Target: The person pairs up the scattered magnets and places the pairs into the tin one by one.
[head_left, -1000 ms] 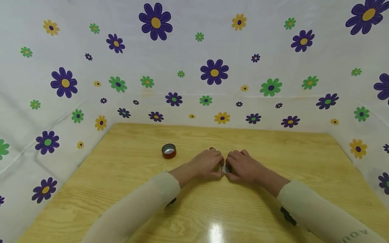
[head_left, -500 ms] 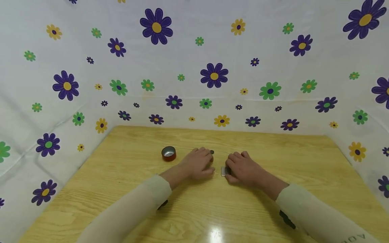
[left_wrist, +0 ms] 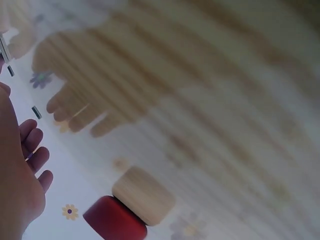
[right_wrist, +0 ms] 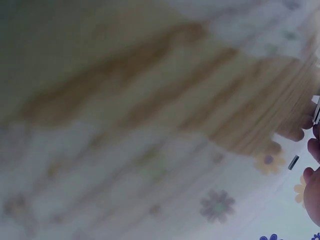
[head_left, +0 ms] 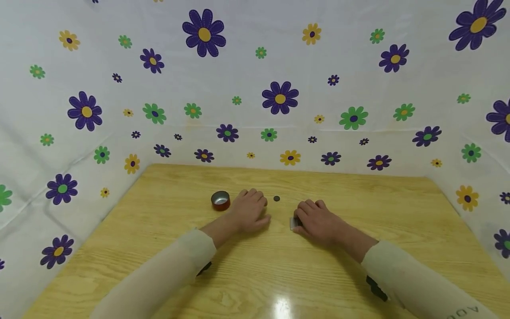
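Note:
My right hand (head_left: 318, 221) grips a small flat silver rectangular piece (head_left: 293, 223) with a dark part, low over the table; its kind I cannot tell, as the fingers cover much of it. In the right wrist view only part of that hand (right_wrist: 312, 195) shows at the edge. My left hand (head_left: 249, 210) holds nothing, its fingers loosely bent just above the wood, between a red bowl (head_left: 221, 201) and a small dark disc (head_left: 276, 198). The bowl has a silvery inside. The disc lies flat, apart from both hands; the left wrist view shows the disc (left_wrist: 36, 112) edge-on.
A light wooden table (head_left: 159, 248) with a glossy surface carries everything. White cloth (head_left: 239, 66) printed with flowers stands behind it and along both sides. Both wrists wear dark straps below pale sleeves (head_left: 159, 266).
My left hand has come off the silver piece and moved left toward the bowl, uncovering the dark disc. The right hand stays in place, still gripping the piece.

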`<state>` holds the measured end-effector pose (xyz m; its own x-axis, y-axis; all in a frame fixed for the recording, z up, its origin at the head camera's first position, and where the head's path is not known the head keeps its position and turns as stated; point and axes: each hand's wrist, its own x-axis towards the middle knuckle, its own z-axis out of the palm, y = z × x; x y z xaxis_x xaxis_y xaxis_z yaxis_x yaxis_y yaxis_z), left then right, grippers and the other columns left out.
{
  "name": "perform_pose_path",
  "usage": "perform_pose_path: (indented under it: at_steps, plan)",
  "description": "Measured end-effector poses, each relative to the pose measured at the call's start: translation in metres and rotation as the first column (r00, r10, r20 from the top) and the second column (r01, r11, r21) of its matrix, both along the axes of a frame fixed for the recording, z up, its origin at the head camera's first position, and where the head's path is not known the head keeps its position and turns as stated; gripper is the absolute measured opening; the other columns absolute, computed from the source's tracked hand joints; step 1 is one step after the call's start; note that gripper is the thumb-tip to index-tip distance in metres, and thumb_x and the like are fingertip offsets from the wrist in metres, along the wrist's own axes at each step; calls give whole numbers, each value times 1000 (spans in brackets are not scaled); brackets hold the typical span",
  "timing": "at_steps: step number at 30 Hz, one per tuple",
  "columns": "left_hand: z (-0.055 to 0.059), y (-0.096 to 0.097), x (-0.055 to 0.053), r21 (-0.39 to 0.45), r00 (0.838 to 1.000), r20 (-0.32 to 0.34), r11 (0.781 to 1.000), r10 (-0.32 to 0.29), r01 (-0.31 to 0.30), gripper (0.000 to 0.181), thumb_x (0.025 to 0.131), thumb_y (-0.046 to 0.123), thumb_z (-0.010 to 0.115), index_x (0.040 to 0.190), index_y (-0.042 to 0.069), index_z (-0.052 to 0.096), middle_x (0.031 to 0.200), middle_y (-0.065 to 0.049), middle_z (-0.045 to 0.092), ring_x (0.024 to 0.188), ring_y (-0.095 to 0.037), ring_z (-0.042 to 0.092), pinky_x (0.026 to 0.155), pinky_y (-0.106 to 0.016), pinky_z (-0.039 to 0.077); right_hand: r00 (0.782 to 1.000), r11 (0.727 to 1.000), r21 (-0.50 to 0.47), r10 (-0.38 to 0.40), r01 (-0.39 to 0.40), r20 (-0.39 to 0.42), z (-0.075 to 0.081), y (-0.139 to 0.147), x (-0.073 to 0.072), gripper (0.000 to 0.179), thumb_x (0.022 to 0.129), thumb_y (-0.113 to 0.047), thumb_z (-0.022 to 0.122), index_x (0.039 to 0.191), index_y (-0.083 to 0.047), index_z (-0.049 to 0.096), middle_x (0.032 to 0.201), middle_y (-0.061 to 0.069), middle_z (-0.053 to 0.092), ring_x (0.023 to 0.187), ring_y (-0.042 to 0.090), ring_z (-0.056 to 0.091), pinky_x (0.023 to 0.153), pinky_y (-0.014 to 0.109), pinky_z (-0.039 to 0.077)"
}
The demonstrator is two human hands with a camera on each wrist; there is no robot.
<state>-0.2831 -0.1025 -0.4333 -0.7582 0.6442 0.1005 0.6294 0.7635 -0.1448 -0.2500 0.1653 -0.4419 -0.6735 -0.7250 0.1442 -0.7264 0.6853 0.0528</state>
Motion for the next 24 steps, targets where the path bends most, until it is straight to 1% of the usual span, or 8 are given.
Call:
perform_pose_path:
  at_steps: [3,7,11,14,17,19,21,24]
  plan:
    - [3,-7,1,32,1000,-27,999,9,-8,45,98,48,45,114,9,63,115,-6,60,106,-24,51,96,-45,40,1000,1000,1,5,-5,-7,3,-2,2,36,104,-45,46,117,-12,53,117,3,51,101,20,43,87,41,35]
    - [4,-17,0,68,996,-91,998,15,-9,44,98,47,48,114,9,63,114,-6,60,105,-25,51,95,-45,40,1000,1000,13,-16,16,4,7,-5,3,34,104,-44,47,113,-12,52,112,3,50,97,21,41,84,42,33]
    - [1,-30,0,107,983,-181,994,8,11,43,96,46,52,112,8,65,110,-7,62,104,-27,54,94,-47,41,996,998,29,-62,60,66,8,-7,2,35,103,-44,47,113,-10,51,106,5,49,95,23,40,83,42,31]
    - [-1,-41,-1,136,972,-235,991,22,11,42,93,45,56,111,8,66,109,-7,63,105,-27,55,94,-48,42,989,996,29,-82,79,125,8,-8,0,34,103,-43,48,112,-10,50,104,4,48,96,23,40,84,43,31]
    - [-2,-53,-2,170,966,-255,985,48,-4,42,92,44,58,112,7,66,109,-7,63,107,-28,55,94,-48,41,982,997,23,-78,75,173,9,-8,-1,34,102,-43,48,112,-11,49,104,4,47,98,24,40,85,44,31]
    - [-1,-59,-2,176,964,-260,984,59,-12,44,92,44,59,113,6,66,110,-9,63,108,-29,55,94,-49,41,978,998,13,-66,64,199,10,-8,-2,34,103,-44,47,111,-11,49,104,4,48,99,24,40,85,45,31]
    - [0,-65,-3,167,964,-260,986,62,-19,47,92,45,59,115,4,65,111,-10,63,109,-31,55,94,-49,41,973,998,-2,-59,61,223,11,-8,-2,34,103,-44,46,111,-11,49,104,4,48,100,24,40,84,45,30]
    - [1,-73,-5,151,969,-235,988,73,-38,54,92,48,59,120,2,62,116,-12,61,112,-32,54,96,-50,39,965,998,-26,-56,65,256,12,-8,-2,32,102,-43,48,109,-12,50,102,3,48,100,24,40,83,44,28]
